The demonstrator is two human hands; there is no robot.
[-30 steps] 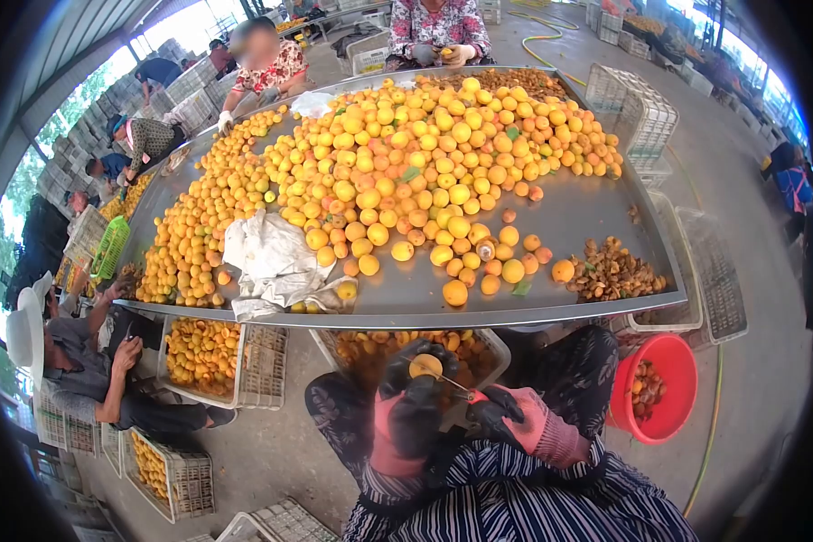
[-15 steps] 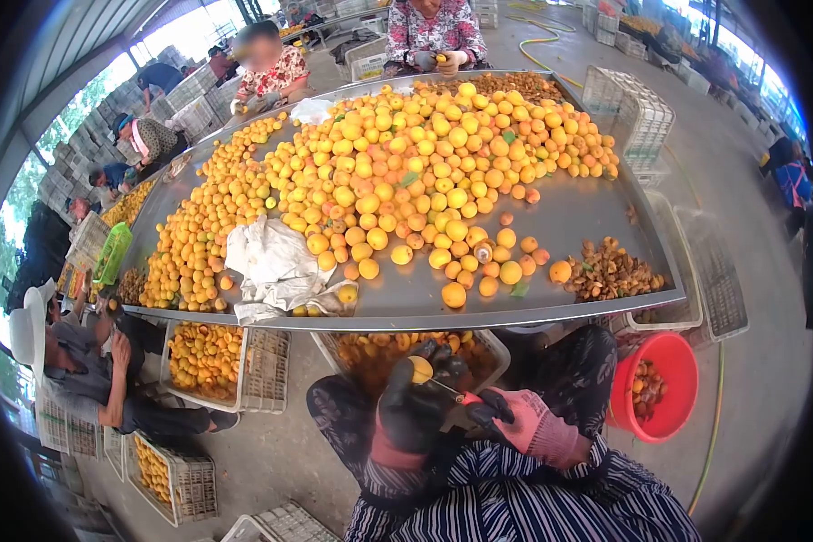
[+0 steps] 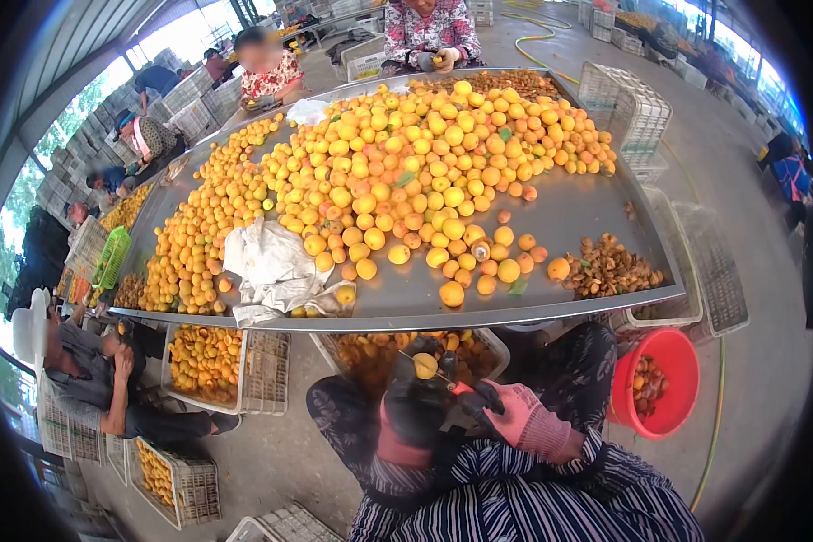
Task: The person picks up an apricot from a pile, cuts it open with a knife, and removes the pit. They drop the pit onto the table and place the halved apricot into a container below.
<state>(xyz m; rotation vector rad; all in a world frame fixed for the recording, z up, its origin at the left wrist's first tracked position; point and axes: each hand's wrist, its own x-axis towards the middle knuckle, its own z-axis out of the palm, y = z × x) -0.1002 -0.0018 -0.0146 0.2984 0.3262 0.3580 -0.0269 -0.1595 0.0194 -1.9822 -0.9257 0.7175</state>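
My left hand (image 3: 411,388), in a black and pink glove, holds a yellow-orange fruit (image 3: 425,366) over a crate of cut fruit (image 3: 495,361). My right hand (image 3: 506,408), gloved the same way, is closed on the red handle of a thin metal tool (image 3: 461,388), whose shaft reaches to the fruit. Beyond both hands lies a metal table (image 3: 406,321) with a large pile of whole apricot-like fruit (image 3: 425,163). A white cloth (image 3: 266,262) and a heap of brown pits or scraps (image 3: 610,269) rest on it.
A red bucket (image 3: 677,384) with fruit scraps stands at the right by my knee. Crates of fruit (image 3: 264,370) are on the floor at the left, near a seated person in a white hat (image 3: 86,361). Other people sit across the table.
The fruit in my left hand has turned and shifted slightly right, and the tool now lies across it. My right hand has moved a little. The person at left has raised their hands slightly.
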